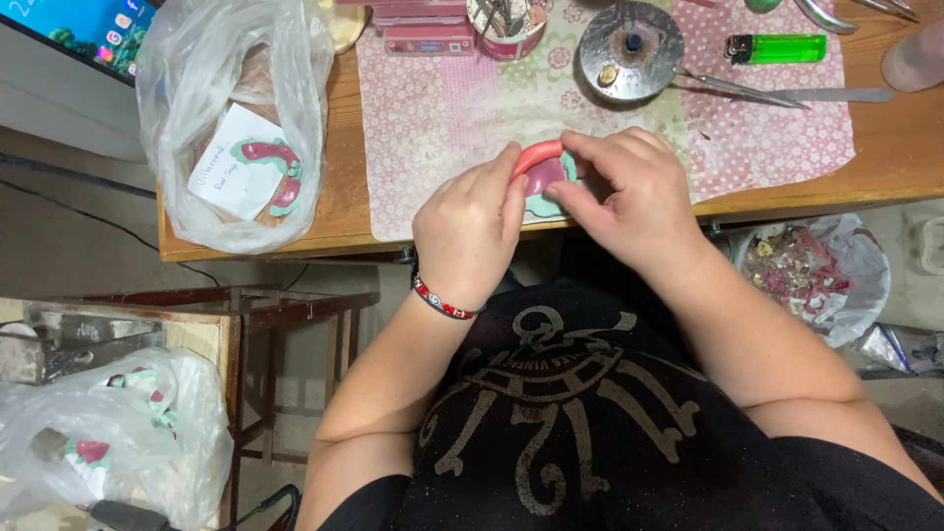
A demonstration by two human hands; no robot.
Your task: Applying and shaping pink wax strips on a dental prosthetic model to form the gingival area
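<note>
Wooden desk (pixel 890 147) runs across the top of the frame, with a pink patterned cloth (pixel 442 128) spread over the middle of it, so it's a pretty cluttered little bench setup. Right at the near edge of the desk, dead centre of the frame, both hands are closed on the same piece: a teal dental cast (pixel 539 205) with pink and reddish wax on top of it. The left hand (pixel 470 231) has its fingers curled around the left side, thumb pressed against the wax. The right hand (pixel 629 197) comes in from the other side, fingertips pinched on the red wax rim at the top. Neither hand is loose, both are clamped on the cast. There's a red beaded bracelet (pixel 444 300) on the left wrist.

Around it: a round metal burner (pixel 629 49) sits at top centre with a thin metal tool (pixel 747 91) lying just beside it, and a green lighter (pixel 777 47) is to the right of that. A cup of tools (pixel 506 25) is at the top edge. Upper left, a clear plastic bag (pixel 236 118) holds another teal and pink cast with a paper slip. Lower left has a second bag (pixel 108 433) on a side table, and at the right there's a bin bag (pixel 816 275) with scraps below the desk.
</note>
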